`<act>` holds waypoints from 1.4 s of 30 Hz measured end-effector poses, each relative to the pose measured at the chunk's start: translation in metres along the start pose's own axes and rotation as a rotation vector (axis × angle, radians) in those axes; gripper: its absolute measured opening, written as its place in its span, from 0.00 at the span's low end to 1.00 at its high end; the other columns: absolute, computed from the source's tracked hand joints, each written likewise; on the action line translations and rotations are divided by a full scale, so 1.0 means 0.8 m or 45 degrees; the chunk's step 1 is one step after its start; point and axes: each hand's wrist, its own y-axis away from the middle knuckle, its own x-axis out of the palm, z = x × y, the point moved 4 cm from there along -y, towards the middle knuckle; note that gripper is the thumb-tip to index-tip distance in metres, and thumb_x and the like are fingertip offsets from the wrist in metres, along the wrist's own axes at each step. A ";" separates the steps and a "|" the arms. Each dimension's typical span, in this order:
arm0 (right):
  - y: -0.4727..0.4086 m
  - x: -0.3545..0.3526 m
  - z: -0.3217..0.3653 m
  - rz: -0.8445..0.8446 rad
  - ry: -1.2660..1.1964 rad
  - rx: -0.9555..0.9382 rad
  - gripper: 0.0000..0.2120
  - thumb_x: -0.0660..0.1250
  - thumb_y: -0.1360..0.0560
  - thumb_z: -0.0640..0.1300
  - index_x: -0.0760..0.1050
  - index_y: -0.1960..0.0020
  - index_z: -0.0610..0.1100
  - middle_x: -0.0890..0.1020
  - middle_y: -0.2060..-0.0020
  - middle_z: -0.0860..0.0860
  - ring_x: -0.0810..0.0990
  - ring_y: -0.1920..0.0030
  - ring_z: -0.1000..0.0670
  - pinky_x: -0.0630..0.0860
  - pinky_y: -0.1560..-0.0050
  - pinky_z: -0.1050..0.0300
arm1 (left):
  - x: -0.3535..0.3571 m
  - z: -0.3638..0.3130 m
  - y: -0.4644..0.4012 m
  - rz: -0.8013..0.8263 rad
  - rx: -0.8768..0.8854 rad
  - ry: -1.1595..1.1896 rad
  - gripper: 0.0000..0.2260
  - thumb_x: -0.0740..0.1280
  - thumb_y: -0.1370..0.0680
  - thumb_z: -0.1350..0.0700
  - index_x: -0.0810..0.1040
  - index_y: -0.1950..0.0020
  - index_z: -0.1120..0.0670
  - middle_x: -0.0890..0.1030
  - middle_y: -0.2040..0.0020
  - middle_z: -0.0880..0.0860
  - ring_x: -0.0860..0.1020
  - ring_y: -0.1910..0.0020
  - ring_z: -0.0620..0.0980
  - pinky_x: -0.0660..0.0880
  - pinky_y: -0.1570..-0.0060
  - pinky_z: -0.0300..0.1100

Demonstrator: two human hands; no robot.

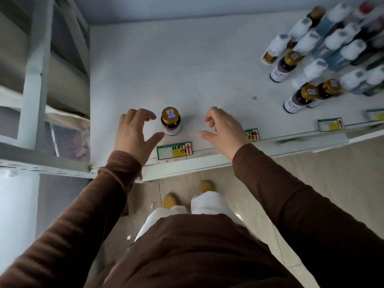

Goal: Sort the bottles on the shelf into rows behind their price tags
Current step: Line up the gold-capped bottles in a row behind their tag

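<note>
One gold-capped bottle (170, 121) stands upright on the white shelf (166, 59), directly behind the leftmost price tag (174, 150) at the front edge. It appears to be the first bottle of its row; no other bottle stands behind it.

The left hand (133, 133) hovers just beside the bottle on its left, fingers spread wide and relaxed, holding nothing. Whether the thumb touches the bottle's base cannot be told. The right hand (223, 129) is apart from the bottle on its right, fingers loosely curled, also holding nothing.

A second price tag (252, 135) is partly hidden behind the right hand. A third price tag (330, 124) and the edge of a fourth price tag (376, 114) lie further right along the shelf lip. No bottle stands close behind the second tag.

The remaining bottles (324, 50) are crowded at the right rear of the shelf: white-capped and gold-capped types mixed together, not in rows by type.

Judgement: the task is at an early stage. One bottle is placed; nearly the whole cluster remains to be sorted and lined up behind the tags.
</note>
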 end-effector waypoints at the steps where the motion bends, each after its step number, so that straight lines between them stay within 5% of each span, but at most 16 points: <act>1: -0.005 -0.020 -0.006 -0.053 0.002 -0.002 0.15 0.71 0.26 0.47 0.71 0.45 0.43 0.75 0.53 0.50 0.71 0.56 0.52 0.73 0.52 0.52 | -0.009 -0.014 -0.013 -0.040 0.034 0.005 0.15 0.72 0.28 0.55 0.75 0.43 0.54 0.76 0.46 0.53 0.72 0.47 0.54 0.69 0.47 0.42; 7: -0.034 -0.139 -0.058 -0.320 0.068 -0.013 0.10 0.67 0.24 0.42 0.75 0.42 0.45 0.78 0.49 0.49 0.76 0.53 0.49 0.74 0.49 0.53 | -0.009 -0.124 -0.098 -0.057 0.236 0.025 0.16 0.70 0.26 0.58 0.76 0.39 0.56 0.77 0.43 0.55 0.73 0.43 0.57 0.65 0.44 0.40; 13: -0.061 -0.233 -0.161 -0.371 0.141 0.023 0.10 0.64 0.23 0.40 0.76 0.42 0.44 0.78 0.46 0.46 0.78 0.48 0.46 0.74 0.44 0.48 | 0.080 -0.228 -0.164 0.034 0.296 0.072 0.16 0.70 0.26 0.55 0.77 0.39 0.55 0.78 0.45 0.55 0.74 0.46 0.55 0.68 0.44 0.42; 24: -0.144 -0.261 -0.288 0.076 0.375 -0.245 0.21 0.66 0.23 0.42 0.70 0.30 0.47 0.72 0.37 0.45 0.73 0.38 0.43 0.71 0.38 0.48 | 0.294 -0.313 -0.252 0.252 -0.273 0.372 0.25 0.77 0.33 0.52 0.76 0.38 0.52 0.78 0.45 0.51 0.75 0.51 0.49 0.73 0.49 0.41; 30: -0.171 -0.243 -0.291 0.209 0.418 -0.356 0.23 0.68 0.24 0.44 0.69 0.31 0.47 0.73 0.38 0.44 0.73 0.38 0.42 0.72 0.39 0.45 | 0.332 -0.327 -0.278 0.217 -0.310 0.289 0.22 0.78 0.35 0.50 0.79 0.44 0.54 0.81 0.50 0.55 0.78 0.50 0.55 0.76 0.46 0.51; 34: -0.180 -0.252 -0.300 0.225 0.228 -0.286 0.21 0.68 0.24 0.48 0.71 0.33 0.46 0.75 0.40 0.45 0.76 0.41 0.44 0.71 0.42 0.51 | 0.327 -0.322 -0.271 0.349 -0.308 0.566 0.20 0.78 0.32 0.55 0.79 0.43 0.56 0.81 0.56 0.48 0.77 0.60 0.36 0.73 0.55 0.34; 38: -0.183 -0.279 -0.302 0.301 -0.119 -0.189 0.18 0.68 0.24 0.48 0.74 0.35 0.46 0.79 0.43 0.47 0.78 0.43 0.46 0.73 0.40 0.50 | 0.294 -0.325 -0.257 0.510 -0.357 1.119 0.13 0.71 0.26 0.66 0.76 0.43 0.58 0.81 0.50 0.55 0.80 0.52 0.47 0.77 0.48 0.42; 42: -0.185 -0.298 -0.287 0.413 -0.320 -0.293 0.18 0.69 0.23 0.42 0.74 0.34 0.46 0.79 0.47 0.52 0.78 0.47 0.53 0.74 0.41 0.58 | 0.259 -0.331 -0.247 0.594 -0.422 1.370 0.16 0.71 0.28 0.66 0.72 0.42 0.56 0.80 0.47 0.60 0.81 0.50 0.56 0.78 0.42 0.46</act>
